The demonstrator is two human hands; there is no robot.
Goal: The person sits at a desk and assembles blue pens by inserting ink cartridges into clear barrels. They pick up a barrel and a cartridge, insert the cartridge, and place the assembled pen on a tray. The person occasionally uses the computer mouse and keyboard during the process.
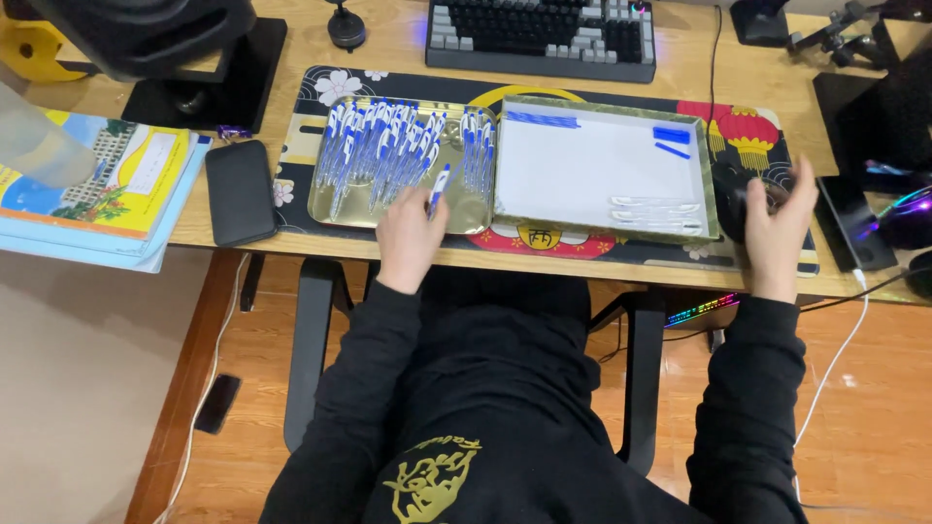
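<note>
Mostly unsorted: gold tray on the tabletop carries a dense heap of blue-and-white pens; the white-lined tray just beside it shows only a few blue caps and clear barrels. Left hand pinches one pen at the gold tray's near edge. Right hand, fingers spread, rests at a dark object past the white tray, holding nothing visible.

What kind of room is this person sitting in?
Most likely a home desk or computer workstation: a keyboard sits on the wooden desk, a long patterned desk mat lies under two trays, and a glowing mouse rests at the right edge.
</note>
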